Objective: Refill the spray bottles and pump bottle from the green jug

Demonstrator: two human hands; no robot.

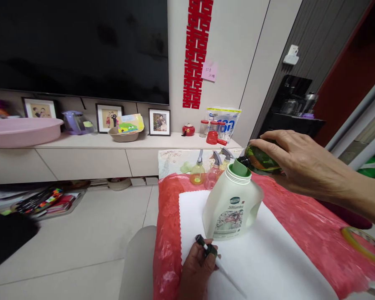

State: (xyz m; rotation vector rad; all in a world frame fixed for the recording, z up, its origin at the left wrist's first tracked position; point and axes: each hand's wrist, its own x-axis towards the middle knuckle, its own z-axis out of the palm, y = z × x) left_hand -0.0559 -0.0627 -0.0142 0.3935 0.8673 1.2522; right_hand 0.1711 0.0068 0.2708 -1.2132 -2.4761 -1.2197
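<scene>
L hand (197,264) nearest, approx 7 o'clock of the jug, fingers closed round a dark pump head (210,250) w/ thin translucent tube (228,273) angled to 5 o'clock; if tube's wet, prob. drips onto white sheet (268,254), matte, scalloped edge, over crinkly red film (167,233). Jug (225,200) upright on sheet: smooth pale-green, rounded shoulders, hollow handle, threaded neck. No hand steadies it, so a knock could tip it. At its 1–2 o'clock, R hand (295,160) grips a see-thru green bottle (261,160), tilted, black neck at the jug's green spout (238,168); contact unclear. Too steep a tilt or neck slipping = poss. spill. Beyond, 10–11 o'clock: round tinted spray bottles (197,174), grey triggers. Farthest, 11: glossy red pot (188,130) on smooth pale shelf (175,140).
</scene>
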